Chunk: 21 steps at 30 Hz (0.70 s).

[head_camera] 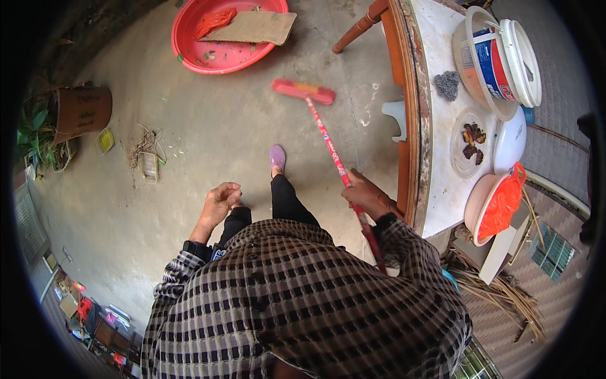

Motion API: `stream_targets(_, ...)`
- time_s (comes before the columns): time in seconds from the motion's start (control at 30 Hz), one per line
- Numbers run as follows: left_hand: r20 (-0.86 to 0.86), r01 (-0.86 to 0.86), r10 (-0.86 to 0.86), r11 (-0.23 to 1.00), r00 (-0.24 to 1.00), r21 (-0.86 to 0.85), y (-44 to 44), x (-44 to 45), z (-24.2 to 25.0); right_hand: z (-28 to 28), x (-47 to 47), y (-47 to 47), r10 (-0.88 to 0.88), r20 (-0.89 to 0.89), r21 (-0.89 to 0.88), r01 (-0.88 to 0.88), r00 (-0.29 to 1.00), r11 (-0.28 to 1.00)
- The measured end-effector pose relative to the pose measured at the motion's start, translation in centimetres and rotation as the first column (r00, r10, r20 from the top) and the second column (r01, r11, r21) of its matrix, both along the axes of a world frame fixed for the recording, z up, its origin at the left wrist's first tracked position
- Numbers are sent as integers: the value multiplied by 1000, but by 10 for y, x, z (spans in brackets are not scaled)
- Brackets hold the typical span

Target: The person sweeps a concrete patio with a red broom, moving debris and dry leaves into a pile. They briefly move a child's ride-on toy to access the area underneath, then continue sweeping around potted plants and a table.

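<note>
My right hand (pixel 362 192) grips the red patterned handle of a broom (pixel 330 142), whose lower shaft runs back along my right forearm. The broom's red and yellow head (pixel 303 91) is at the far end, over the concrete floor, and looks slightly blurred. My left hand (pixel 220 203) hangs beside my left leg with its fingers loosely curled together; nothing shows in it. Ahead of the broom head, a red plastic basin (pixel 227 64) holds a flat piece of board (pixel 251 26), an orange plastic bag (pixel 214 22) and scattered leaf debris.
A wooden table (pixel 440 189) stands close on my right, bearing a bucket (pixel 492 66), a plate of food (pixel 471 142) and a bowl with a red bag (pixel 497 203). Twigs (pixel 147 142), a small plastic tray (pixel 148 166) and a brown pot (pixel 84 112) lie to the left.
</note>
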<state>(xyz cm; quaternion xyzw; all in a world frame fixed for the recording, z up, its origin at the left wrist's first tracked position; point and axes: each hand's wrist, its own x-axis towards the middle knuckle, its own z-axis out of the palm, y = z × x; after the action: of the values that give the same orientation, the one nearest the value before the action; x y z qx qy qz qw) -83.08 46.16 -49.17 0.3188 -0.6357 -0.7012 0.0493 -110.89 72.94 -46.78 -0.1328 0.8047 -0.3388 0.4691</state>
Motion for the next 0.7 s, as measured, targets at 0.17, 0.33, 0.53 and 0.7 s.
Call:
stream_targets(0.17,144,-30,33,999,989,-23,-32,39,-13,8,31,-9,-123,52,24,122,991,992)
stream_targets(0.33,191,-35,42,999,981,-40,-29,27,-31,-65,-85,-27,-417,-3,-105,414,909,904)
stream_targets(0.53,180,-25,25,1000,983,-1,8,-1,-33,-110,-188,-5,-426,-240,-55,426,872,903)
stream_targets(0.7,191,-85,73,995,979,58,14,24,-55,-138,-69,5,-340,186,29,340,922,940)
